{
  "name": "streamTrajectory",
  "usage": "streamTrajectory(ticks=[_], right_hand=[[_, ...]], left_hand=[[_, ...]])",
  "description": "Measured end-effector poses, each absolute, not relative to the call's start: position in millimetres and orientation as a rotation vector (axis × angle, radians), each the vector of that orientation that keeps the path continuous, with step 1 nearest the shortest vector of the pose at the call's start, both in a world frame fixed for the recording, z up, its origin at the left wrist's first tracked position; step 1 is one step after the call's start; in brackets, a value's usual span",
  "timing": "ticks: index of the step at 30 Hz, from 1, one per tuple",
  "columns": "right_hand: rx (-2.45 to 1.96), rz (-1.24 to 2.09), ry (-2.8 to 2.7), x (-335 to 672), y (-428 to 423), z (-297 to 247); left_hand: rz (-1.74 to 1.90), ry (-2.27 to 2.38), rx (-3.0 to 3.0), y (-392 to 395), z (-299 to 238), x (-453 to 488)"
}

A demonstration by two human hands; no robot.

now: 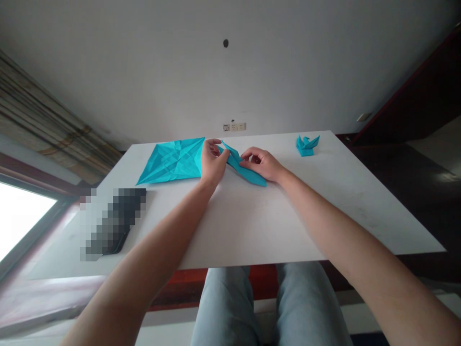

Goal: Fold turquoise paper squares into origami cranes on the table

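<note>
My left hand (213, 163) is pinching the upper end of a narrow folded strip of teal origami paper (242, 168), its thumb and fingers closing tightly on the paper; my right hand (260, 163) is holding the middle of the strip, its fingers (253, 155) curling over and pressing on the folds; the two hands are working close together, with the strip running diagonally between them and its lower tip projecting past my right hand; the strip is resting on a white table (252, 226) near the far edge; a creased square sheet of teal paper (173, 161) is lying flat just beside my left hand, with one corner pointing toward that hand; a small folded teal paper model (307, 145) is standing near the far right corner of the table, well apart from my right hand; a dark object (113, 221) is lying at the left of the table, too pixelated to identify; a wall socket panel (234, 127) is showing beyond the far edge; my legs in pale blue jeans (226, 307) are extending below the near edge.
</note>
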State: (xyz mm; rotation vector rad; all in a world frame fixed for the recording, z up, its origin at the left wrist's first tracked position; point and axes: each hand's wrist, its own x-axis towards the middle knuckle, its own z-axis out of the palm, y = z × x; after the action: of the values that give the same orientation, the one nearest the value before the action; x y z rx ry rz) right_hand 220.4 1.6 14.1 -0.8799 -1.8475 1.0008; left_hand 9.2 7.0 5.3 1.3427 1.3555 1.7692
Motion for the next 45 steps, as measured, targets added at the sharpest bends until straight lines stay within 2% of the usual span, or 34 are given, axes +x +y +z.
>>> streamTrajectory(ticks=[4,22,29,36,45], right_hand=[[-0.867,0.940,-1.827,222,4,13],[-0.927,1.046,-1.772,226,4,18],[-0.897,1.084,-1.696,227,3,18],[-0.805,1.133,-1.547,224,5,23],[-0.786,1.020,-1.435,222,7,19]], left_hand=[[1.751,1.314,1.337,9,4,11],[1.771,1.293,1.345,7,1,9],[1.615,1.287,1.429,5,9,8],[1.624,1.221,1.507,-1,10,8],[1.377,1.013,1.823,-26,24,20]])
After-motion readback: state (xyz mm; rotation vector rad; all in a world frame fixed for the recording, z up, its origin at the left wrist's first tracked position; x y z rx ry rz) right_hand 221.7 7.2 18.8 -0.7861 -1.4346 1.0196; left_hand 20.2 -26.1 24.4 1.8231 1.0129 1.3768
